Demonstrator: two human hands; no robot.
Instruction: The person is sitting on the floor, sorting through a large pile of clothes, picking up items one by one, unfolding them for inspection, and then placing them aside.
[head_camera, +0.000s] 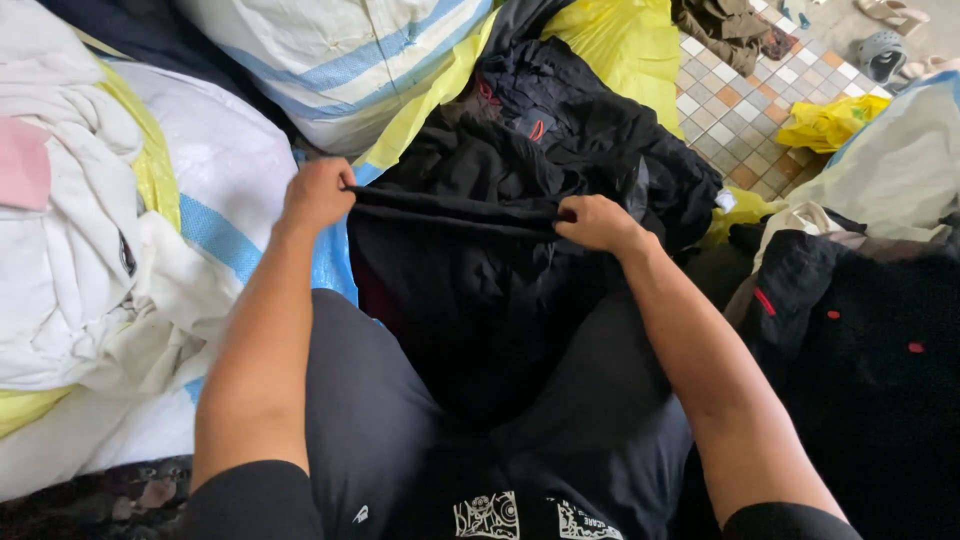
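Tiled floor (742, 96) in white and orange shows at the upper right, crowded by big white sacks with blue stripes (330, 60) and a yellow bag (620, 45). I sit with a black garment (470, 270) draped over my lap. My left hand (317, 193) is closed in a fist, gripping the garment's folded edge at its left end. My right hand (598, 222) pinches the same edge at its right end, fingers curled onto the cloth, so the edge runs taut between them. White cloth (70, 230) is heaped at my left; more dark clothes (860, 340) lie at my right.
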